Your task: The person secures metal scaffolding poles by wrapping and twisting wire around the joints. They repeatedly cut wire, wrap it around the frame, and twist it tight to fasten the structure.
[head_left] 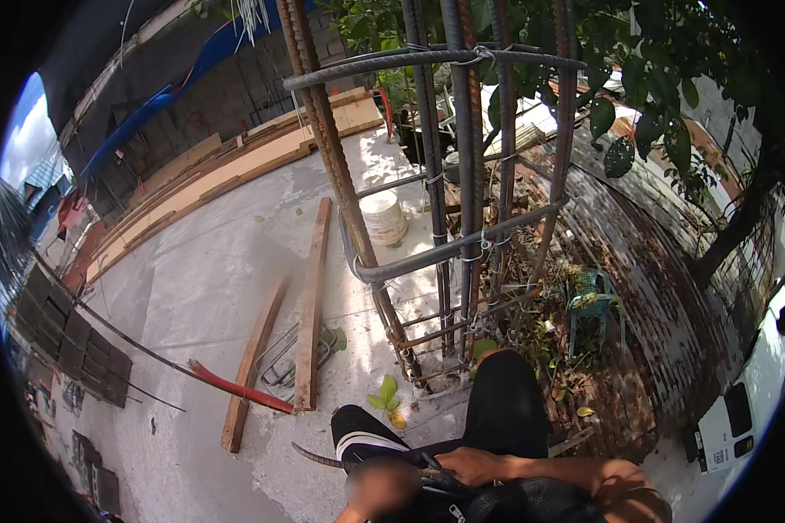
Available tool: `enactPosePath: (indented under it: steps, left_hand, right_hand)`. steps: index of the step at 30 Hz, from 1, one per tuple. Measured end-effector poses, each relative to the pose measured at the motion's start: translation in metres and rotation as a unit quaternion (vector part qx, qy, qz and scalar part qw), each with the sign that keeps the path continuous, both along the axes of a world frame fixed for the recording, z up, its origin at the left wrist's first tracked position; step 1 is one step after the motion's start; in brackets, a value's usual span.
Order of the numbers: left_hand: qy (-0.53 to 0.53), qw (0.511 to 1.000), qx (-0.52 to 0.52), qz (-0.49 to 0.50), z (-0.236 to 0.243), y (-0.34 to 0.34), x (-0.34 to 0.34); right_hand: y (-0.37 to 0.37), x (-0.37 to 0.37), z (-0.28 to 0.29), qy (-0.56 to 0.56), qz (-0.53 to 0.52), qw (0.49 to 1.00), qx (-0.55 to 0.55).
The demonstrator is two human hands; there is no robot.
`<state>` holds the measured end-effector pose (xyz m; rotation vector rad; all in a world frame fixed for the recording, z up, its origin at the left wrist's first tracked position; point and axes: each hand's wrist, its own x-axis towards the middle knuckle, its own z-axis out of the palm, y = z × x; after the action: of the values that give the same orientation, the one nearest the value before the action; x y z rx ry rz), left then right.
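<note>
Both of my hands are close together at my waist, at the lower edge of the view. A long, curved, dark brown strip, like a belt end (319, 458), sticks out to the left above my thigh. It runs in past my left hand (384, 488), which is blurred, so its fingers cannot be made out. My right hand (471, 466) is closed, its fingers curled at the strip's inner end beside a small dark piece. Below the hands, a zipper pull shows on dark cloth. My knees, in black trousers with white stripes, are bent before a rebar column cage (467, 174).
Rebar stirrups (445, 253) ring the tall bars just ahead. Two wooden pieces (312, 305) lie on the concrete left of them, near a red-ended bar (240, 388). Behind stand a white bucket (382, 218) and stacked planks (235, 174). Rusty roofing sheets (637, 253) and a green chair (595, 305) are right.
</note>
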<state>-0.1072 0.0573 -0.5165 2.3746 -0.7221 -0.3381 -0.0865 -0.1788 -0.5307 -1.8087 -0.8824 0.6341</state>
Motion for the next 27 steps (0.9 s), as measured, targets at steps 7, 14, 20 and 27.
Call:
enactPosePath:
  steps: [7, 14, 20, 27]
  left_hand:
    - [0.001, 0.99, 0.118, -0.076, 0.031, -0.002, 0.03]
    - [-0.022, 0.954, 0.241, -0.177, 0.032, -0.003, 0.046]
    - [0.277, 0.942, -0.149, -0.115, 0.02, -0.007, 0.075]
    - [-0.024, 0.98, -0.177, -0.092, 0.038, -0.011, 0.066]
  right_hand:
    - [0.003, 0.002, -0.001, 0.075, -0.06, 0.995, 0.0]
    - [0.006, 0.004, -0.032, 0.098, -0.004, 0.992, 0.077]
    - [0.013, 0.013, -0.036, 0.125, 0.029, 0.959, 0.253]
    - [-0.025, 0.022, 0.011, 0.34, 0.074, 0.893, 0.284]
